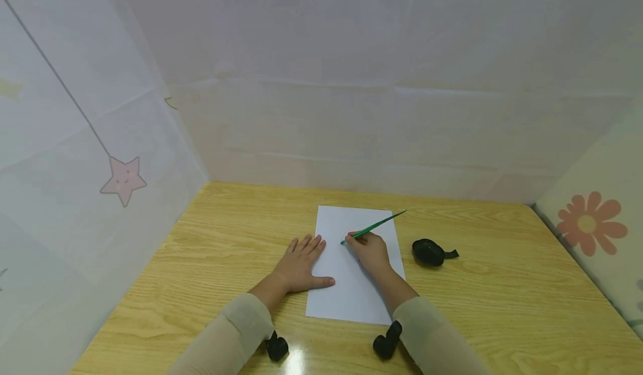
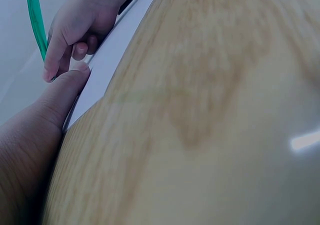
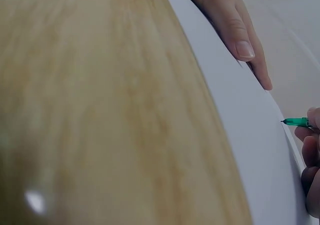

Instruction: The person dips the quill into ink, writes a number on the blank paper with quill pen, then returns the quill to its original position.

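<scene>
A white sheet of paper (image 1: 341, 299) lies upright before me on the wooden table. My left hand (image 1: 300, 266) rests flat at its left edge, fingers spread, thumb stretched over the sheet. With my right hand (image 1: 373, 256) on the paper, I pinch a slim green pen (image 1: 380, 222) whose long tail tapers like a grass blade and points up to the right. In the right wrist view, the fine dark tip of the pen (image 3: 295, 121) is right at the paper's surface. The sheet shows no visible marks.
Right of the paper sits a black, rounded object (image 1: 428, 252) with a short strap-like tail. Black wrist-worn pieces (image 1: 278, 347) hang by both sleeves. Behind the wooden table (image 1: 502, 285) rises a pale cloth backdrop (image 1: 351, 129), with patterned sides.
</scene>
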`<state>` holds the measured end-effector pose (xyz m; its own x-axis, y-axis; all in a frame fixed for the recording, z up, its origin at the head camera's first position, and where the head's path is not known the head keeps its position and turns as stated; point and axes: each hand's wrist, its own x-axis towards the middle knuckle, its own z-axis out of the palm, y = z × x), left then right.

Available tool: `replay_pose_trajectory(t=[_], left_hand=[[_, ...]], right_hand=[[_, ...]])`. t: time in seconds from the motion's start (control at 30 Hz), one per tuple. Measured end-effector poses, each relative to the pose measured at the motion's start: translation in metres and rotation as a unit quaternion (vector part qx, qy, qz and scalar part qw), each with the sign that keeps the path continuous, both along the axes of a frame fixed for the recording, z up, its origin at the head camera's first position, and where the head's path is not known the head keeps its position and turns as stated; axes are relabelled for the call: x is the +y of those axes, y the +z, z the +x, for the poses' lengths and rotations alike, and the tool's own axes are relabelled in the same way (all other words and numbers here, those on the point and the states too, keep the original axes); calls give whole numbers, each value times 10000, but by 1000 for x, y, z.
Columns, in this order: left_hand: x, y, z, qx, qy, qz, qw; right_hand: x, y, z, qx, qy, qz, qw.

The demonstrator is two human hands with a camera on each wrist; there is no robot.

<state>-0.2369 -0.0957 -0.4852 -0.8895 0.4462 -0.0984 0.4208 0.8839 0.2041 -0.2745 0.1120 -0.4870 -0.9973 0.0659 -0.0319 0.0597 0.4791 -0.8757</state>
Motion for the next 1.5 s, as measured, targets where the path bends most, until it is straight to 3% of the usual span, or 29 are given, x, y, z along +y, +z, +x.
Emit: replay_pose_trajectory(t=[1.03,1.5], left_hand=[[1,-2,-1,8,12,-38,10000],[1,-2,-1,29,21,-43,10000]], right_hand=[[2,0,12,169,252,-43,9995],[4,1,17,-63,321,-170,9993]])
